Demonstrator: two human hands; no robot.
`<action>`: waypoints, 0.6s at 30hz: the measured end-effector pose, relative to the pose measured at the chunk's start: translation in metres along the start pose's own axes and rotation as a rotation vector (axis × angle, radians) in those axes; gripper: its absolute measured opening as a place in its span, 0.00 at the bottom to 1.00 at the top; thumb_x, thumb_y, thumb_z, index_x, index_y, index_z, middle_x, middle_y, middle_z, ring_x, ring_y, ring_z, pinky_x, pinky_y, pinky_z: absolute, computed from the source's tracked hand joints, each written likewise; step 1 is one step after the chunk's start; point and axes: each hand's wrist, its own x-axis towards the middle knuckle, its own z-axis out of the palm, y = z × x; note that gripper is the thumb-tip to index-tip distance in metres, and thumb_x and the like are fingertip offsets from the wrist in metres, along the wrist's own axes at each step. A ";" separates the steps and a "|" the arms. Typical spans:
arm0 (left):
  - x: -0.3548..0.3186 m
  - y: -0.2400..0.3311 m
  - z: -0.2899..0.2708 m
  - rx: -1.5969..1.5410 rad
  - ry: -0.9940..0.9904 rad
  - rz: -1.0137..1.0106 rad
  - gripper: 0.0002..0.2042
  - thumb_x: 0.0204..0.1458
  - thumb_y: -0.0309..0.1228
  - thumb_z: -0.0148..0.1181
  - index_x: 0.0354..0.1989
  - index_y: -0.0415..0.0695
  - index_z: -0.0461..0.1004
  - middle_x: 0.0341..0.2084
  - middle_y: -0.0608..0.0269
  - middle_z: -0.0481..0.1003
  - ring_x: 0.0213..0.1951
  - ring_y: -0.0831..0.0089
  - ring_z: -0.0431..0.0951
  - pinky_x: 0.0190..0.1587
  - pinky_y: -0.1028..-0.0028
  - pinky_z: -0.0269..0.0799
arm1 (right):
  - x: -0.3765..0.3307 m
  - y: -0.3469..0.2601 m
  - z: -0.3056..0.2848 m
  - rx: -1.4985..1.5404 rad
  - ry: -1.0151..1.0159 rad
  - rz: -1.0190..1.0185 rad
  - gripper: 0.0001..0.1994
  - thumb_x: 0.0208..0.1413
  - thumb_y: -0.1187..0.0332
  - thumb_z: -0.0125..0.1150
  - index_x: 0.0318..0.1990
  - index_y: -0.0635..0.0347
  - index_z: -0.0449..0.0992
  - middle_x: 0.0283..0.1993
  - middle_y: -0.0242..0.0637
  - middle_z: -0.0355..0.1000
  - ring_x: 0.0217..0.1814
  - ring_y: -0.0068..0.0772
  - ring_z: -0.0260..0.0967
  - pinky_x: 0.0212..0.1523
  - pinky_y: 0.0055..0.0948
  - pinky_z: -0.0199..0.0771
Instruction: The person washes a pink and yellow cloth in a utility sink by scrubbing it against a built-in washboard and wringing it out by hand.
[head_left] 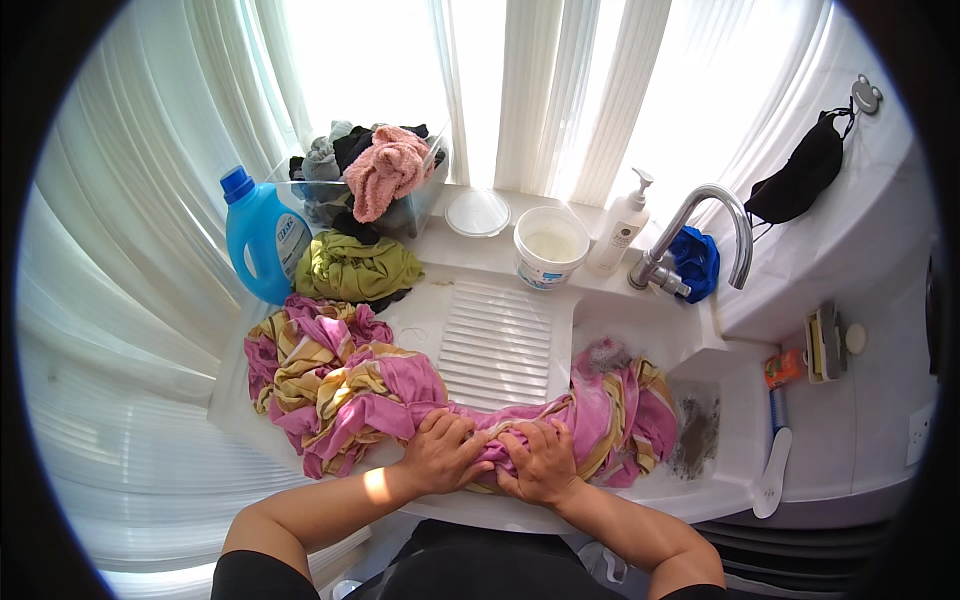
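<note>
Two hands are squeezing one long cloth, and they are yours. Your left hand [445,452] is curled tight around the pink and yellow striped cloth [345,385], and your right hand [540,462] is clamped on the same cloth just beside it, so the two hands almost touch. The cloth is twisted into a thick rope where you grip it, at the front edge of the white sink unit [480,512]. To your left, most of the cloth lies in a big bunched heap on the flat white side. To your right, the other end hangs down into the sink bowl [720,400], where grey water sits. The ribbed washboard part [497,342] lies just behind your hands. Behind the heap you have an olive green cloth [357,268] bundled up, and a blue soap bottle [258,240] stands next to it. A clear tub of clothes [375,185] sits further back by the curtains, with a fuzzy pink towel [388,170] on top. A white bucket [549,248] stands near a round lid [477,212] and a white pump bottle [622,226]. The silver tap [712,222] bends over the bowl, with a blue cloth [697,262] behind it. A black cloth [803,177] hangs from a hook on the wall at your right.
</note>
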 end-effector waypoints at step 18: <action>0.040 -0.020 0.042 0.052 -0.106 -0.303 0.12 0.53 0.41 0.59 0.34 0.44 0.77 0.38 0.57 0.77 0.43 0.56 0.75 0.51 0.54 0.64 | 0.039 0.028 0.030 -0.018 -0.003 0.143 0.14 0.46 0.54 0.57 0.35 0.51 0.76 0.35 0.38 0.71 0.41 0.41 0.69 0.46 0.45 0.62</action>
